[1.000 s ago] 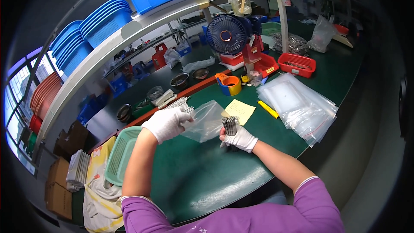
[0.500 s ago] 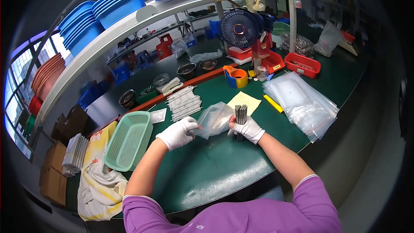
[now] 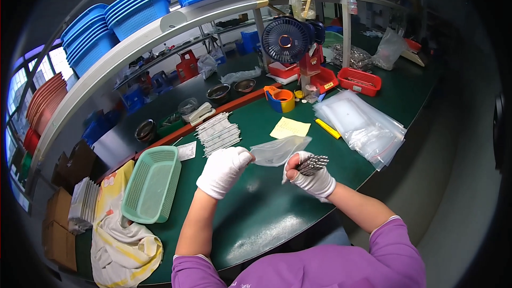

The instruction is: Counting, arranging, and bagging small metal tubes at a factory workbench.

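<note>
Both my hands wear white gloves. My left hand [image 3: 224, 170] pinches the open edge of a small clear plastic bag [image 3: 278, 150], which hangs just above the green table [image 3: 256, 218]. My right hand [image 3: 312, 177] grips a bundle of thin metal rods [image 3: 312, 164], tilted with their ends toward the bag's mouth. The rods are beside the bag, and I cannot tell whether any are inside. Behind the bag lies a yellow note [image 3: 290, 127].
A heap of packed rod bags [image 3: 217, 133] lies behind my left hand. A green mesh basket [image 3: 152, 184] sits at the left beside a yellow cloth [image 3: 120, 234]. A stack of clear bags [image 3: 360, 125] is at the right. A blue fan [image 3: 288, 40], a red tray [image 3: 360, 81] and a blue-orange cup [image 3: 281, 98] stand farther back.
The rod bundle has tipped from upright to nearly level, pointing at the bag. My left hand has shifted its hold to the bag's edge. The view has tilted, bringing the basket and cloth further in.
</note>
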{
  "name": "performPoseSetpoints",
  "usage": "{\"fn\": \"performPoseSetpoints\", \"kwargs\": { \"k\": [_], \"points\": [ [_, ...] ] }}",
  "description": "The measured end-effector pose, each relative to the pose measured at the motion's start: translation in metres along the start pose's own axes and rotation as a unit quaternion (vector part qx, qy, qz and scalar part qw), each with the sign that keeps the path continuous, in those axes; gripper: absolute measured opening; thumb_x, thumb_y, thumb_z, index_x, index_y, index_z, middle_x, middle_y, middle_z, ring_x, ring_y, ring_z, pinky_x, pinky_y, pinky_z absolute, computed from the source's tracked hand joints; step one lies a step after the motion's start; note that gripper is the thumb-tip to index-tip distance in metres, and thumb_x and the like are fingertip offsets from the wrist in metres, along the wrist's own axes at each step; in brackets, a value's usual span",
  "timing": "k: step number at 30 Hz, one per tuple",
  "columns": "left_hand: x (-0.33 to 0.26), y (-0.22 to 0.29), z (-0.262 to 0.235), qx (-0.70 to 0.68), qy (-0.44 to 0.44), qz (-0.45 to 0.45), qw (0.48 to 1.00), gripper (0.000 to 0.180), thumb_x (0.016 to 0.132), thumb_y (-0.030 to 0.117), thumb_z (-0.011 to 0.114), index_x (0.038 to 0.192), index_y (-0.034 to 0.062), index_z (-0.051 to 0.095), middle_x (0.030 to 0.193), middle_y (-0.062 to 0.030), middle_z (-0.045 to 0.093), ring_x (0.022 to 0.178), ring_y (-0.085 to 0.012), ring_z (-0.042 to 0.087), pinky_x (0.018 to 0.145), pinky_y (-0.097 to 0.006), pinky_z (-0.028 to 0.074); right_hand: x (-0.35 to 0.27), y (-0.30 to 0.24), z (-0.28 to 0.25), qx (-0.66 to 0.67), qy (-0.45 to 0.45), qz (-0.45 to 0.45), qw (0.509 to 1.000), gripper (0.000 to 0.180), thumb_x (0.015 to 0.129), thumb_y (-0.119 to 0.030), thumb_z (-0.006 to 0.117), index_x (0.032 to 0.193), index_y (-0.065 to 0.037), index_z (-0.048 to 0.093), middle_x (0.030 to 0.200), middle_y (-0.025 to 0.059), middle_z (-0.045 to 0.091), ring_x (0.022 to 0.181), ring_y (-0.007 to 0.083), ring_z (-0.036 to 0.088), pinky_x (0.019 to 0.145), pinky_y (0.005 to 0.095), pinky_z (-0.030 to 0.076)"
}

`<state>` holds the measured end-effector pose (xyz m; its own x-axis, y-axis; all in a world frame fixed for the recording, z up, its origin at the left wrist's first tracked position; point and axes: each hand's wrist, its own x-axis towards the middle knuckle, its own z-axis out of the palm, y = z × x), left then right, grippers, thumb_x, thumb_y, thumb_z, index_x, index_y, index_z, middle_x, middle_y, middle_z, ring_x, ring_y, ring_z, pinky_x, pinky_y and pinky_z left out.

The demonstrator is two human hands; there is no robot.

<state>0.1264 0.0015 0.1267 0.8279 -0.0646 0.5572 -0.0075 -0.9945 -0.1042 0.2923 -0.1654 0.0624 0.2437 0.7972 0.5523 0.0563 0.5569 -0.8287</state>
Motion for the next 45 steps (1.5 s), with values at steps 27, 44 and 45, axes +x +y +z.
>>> {"fn": "performPoseSetpoints", "kwargs": {
  "k": [27,44,45],
  "points": [
    [0.006,0.030,0.013,-0.016,0.057,0.002,0.998,0.016,0.072,0.008,0.065,0.082,0.0120,0.054,0.068,-0.0051,0.055,0.061,-0.0251,0.057,0.051,-0.037,0.046,0.044,-0.015,0.015,-0.170,-0.029,-0.030,0.985,0.016,0.077,-0.011,0.070,0.084,-0.006,0.057,0.074,0.0032,0.060,0.068,0.0099,0.056,0.064,0.0259,0.048],
    [0.012,0.048,0.018,0.017,-0.065,0.061,0.996,0.008,0.072,0.007,0.057,0.078,0.0103,0.054,0.070,-0.0060,0.055,0.064,-0.0245,0.057,0.055,-0.037,0.045,0.080,-0.030,0.009,-0.707,-0.296,0.189,0.614,0.035,0.074,-0.049,0.055,0.096,-0.024,0.069,0.096,0.0038,0.068,0.089,0.0269,0.064,0.079,0.0338,0.048],
    [0.011,0.051,0.023,0.018,-0.066,0.055,0.996,0.008,0.072,0.007,0.057,0.078,0.0103,0.054,0.070,-0.0060,0.055,0.064,-0.0245,0.057,0.055,-0.037,0.045,0.079,-0.008,0.003,-0.705,-0.302,0.186,0.615,0.035,0.074,-0.049,0.055,0.096,-0.024,0.069,0.096,0.0038,0.068,0.089,0.0269,0.064,0.079,0.0338,0.048]
  ]
}}
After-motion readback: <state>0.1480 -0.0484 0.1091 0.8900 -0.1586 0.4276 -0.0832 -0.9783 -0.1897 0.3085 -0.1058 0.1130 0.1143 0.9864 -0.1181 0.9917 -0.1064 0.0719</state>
